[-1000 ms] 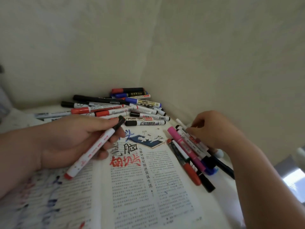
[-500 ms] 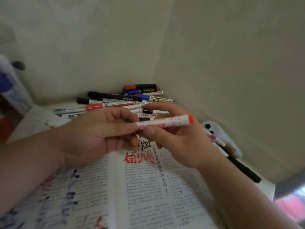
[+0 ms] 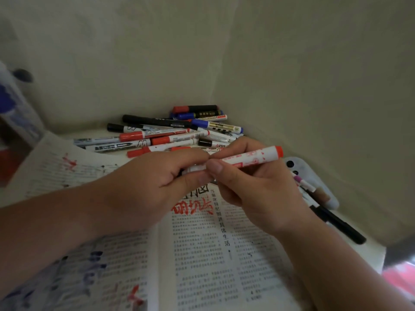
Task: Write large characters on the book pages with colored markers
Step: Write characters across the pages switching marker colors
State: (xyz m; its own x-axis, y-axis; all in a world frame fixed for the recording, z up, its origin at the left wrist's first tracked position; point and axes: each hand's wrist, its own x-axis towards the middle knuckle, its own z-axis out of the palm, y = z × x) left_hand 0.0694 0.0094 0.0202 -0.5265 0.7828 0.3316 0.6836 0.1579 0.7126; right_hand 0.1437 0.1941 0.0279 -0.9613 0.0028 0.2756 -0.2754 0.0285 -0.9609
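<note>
- The marker (image 3: 251, 157) is over the open book (image 3: 202, 254), in both hands.
- The left hand (image 3: 143, 187) pinches its left end; the right hand (image 3: 258, 194) curls round the middle.
- I think it opens next: pull straight apart, holding tight.

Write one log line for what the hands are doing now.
left hand: grips marker end | right hand: grips marker body | book: open underneath | step: probably uncapping

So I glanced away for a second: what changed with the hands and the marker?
The right hand left the markers beside the book and took hold of the red-ended marker, which the left hand has swung level; both grip it now; book and marker pile unchanged.
</note>
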